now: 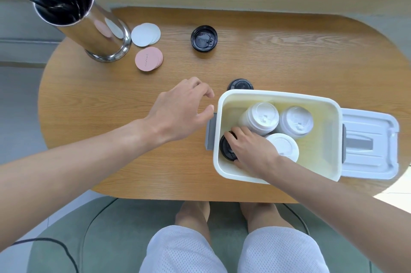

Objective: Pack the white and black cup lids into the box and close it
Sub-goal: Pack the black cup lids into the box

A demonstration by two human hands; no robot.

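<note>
Right hand [251, 150] among boxed white lids [263, 118]

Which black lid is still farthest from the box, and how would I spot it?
Start at the tall steel cylinder at the table's far left, then move right past the white discs. The black lid sits alone on bare wood, unlike the other black lid tucked against the box.

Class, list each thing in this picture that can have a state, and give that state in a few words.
box: open, lid off
box lid: lying on the table right of the box
white lid stacks: three, inside the box
black lid in box: under the right hand's grip
right hand: inside the box, on the black lid
left hand: open, empty, above the table
two black lids: on the table, unpacked
</note>
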